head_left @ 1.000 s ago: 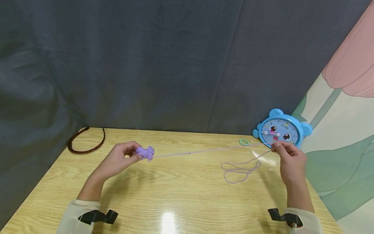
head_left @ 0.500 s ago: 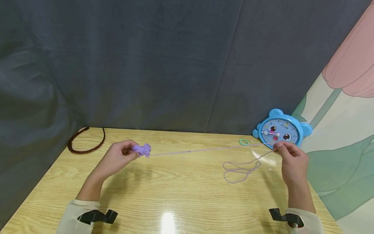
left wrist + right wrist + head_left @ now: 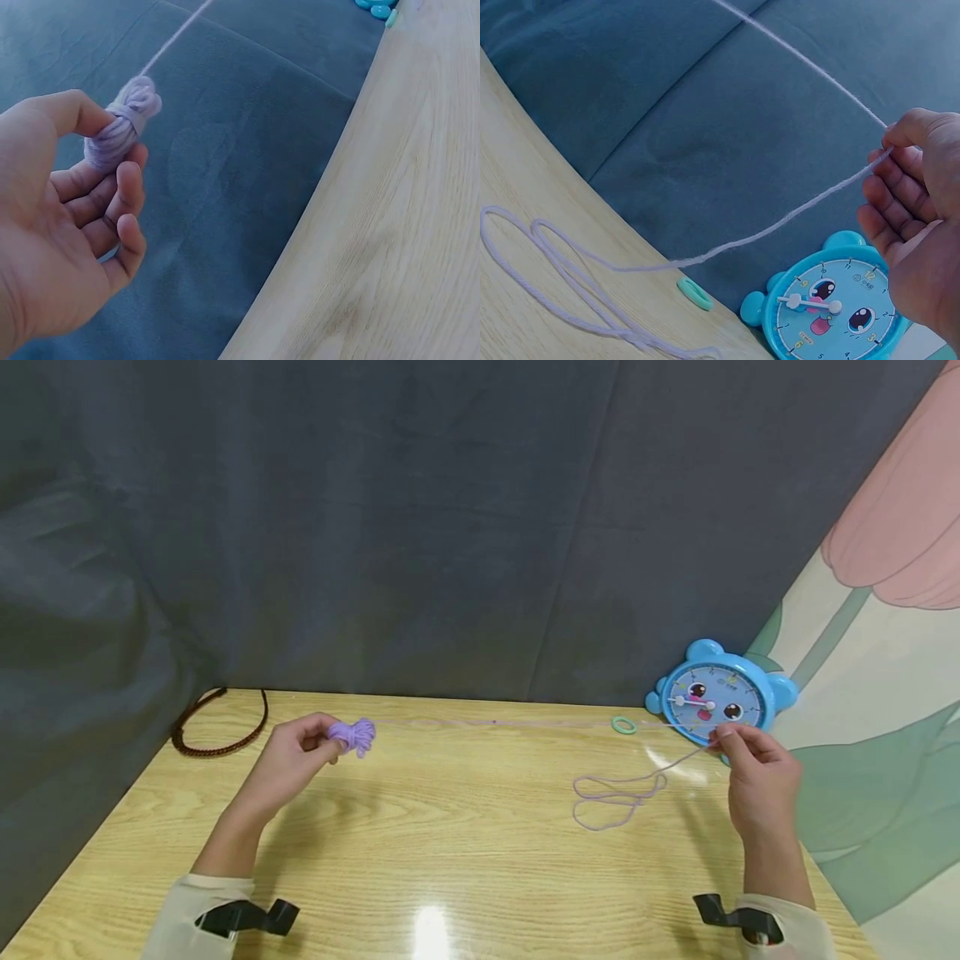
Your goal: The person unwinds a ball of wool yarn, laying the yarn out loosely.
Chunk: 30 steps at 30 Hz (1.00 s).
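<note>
On the left, my left hand [image 3: 288,760] holds a small bundle of purple yarn [image 3: 354,737] between thumb and fingers, above the table. In the left wrist view the yarn bundle [image 3: 124,127] shows a wrap round its middle, and a single strand runs up from its end. The strand stretches nearly level across to my right hand [image 3: 761,777], which pinches it between thumb and fingertips. From that pinch the loose yarn tail [image 3: 780,222] slopes down and lies in loops [image 3: 617,799] on the table.
A blue bear-shaped toy clock [image 3: 716,697] leans at the back right, behind my right hand. Close to it lies a small green ring [image 3: 623,725]. A brown braided band [image 3: 217,750] rests at the back left. A dark curtain [image 3: 420,527] hangs along the table's [image 3: 480,852] far edge.
My left hand has moved left and slightly up with the yarn bundle, and my right hand slightly right. The strand between them is longer and more level; the loops have barely moved.
</note>
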Motion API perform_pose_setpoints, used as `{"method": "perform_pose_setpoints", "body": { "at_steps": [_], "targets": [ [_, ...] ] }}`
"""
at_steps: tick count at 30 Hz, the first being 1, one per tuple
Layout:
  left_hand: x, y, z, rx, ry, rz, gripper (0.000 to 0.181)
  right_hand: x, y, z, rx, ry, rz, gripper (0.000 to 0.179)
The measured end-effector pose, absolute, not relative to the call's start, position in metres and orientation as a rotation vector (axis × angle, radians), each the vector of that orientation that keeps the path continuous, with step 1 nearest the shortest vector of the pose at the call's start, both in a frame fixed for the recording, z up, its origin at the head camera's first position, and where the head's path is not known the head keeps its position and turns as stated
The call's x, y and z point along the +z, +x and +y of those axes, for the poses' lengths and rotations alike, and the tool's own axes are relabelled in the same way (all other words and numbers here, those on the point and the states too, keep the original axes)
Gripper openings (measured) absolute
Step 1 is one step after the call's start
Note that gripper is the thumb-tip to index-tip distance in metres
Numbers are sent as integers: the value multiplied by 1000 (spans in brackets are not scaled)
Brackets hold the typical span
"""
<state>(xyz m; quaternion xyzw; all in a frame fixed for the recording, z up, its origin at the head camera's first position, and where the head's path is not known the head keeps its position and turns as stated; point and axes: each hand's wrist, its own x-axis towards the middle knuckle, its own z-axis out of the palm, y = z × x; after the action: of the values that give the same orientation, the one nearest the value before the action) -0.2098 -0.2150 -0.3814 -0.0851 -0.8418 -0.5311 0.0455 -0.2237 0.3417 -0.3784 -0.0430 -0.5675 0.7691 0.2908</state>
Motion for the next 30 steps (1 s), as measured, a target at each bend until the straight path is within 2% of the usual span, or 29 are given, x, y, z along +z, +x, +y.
{"method": "perform_pose_setpoints", "body": {
  "at_steps": [6, 12, 18, 24, 30],
  "targets": [
    [-380, -209, -221, -1865, -355, -2413, 13, -377, -224, 342, 2051, -177, -1534, 8],
    [-377, -207, -225, -2048, -407, -2234, 18, -378, -224, 340, 2068, -175, -1531, 6],
    [-378, -209, -222, -1944, -324, -2357, 10, -381, -225, 341, 2094, -111, -1495, 6],
    [-380, -210, -216, -1807, -334, -2472, 17, -383, -224, 345, 2114, -93, -1515, 7],
    [-382, -210, -212, -1750, -392, -2554, 14, -385, -225, 344, 2109, -100, -1616, 8]
  ]
}}
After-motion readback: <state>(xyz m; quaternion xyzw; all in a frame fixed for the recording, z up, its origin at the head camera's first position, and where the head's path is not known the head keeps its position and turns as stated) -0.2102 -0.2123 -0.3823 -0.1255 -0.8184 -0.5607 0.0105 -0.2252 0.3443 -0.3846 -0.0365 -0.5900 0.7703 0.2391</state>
